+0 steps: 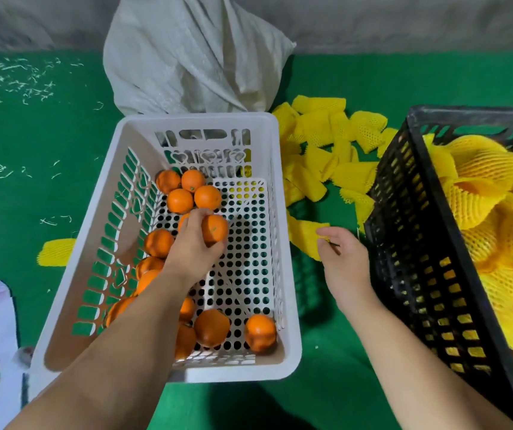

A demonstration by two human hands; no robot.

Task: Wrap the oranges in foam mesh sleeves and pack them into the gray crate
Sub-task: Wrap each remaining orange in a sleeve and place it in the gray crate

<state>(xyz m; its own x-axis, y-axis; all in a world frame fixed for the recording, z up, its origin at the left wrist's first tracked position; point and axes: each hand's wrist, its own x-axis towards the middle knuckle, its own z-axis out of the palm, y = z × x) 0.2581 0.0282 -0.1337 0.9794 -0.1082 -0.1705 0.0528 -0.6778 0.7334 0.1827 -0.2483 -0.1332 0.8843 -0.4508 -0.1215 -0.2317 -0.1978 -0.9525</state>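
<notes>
step: picking a bare fruit for wrapping; sleeve not yet on it
left hand: left hand (197, 240) down inside the white basket (275, 231); fingers curled round one orange (214, 228), grasping it, near the basket's middle
right hand: right hand (343, 259) between basket and dark crate; fingers loosely extended, relaxed, gripping nothing; fingertips touching or just over a flat yellow sleeve (306, 234); contact unclear
loose oranges: loose oranges (186, 190) bare in the basket; one cluster at the far end, more along the left wall and near end
foam sleeves: foam sleeves (329, 153) piled on the green surface (31, 144) between basket and crate; one stray sleeve (56, 252) left of the basket
crate: gray crate (404, 231) at right, looks dark here, tilted; already well filled with wrapped oranges (491, 193)
other: pale sack (193, 54) behind the basket
next move, judged: lift the orange clear of the basket; right hand pinches a sleeve and opens its mouth; push fruit in; set it in the crate
risk, judged: flattened sleeve may resist opening one-handed
</notes>
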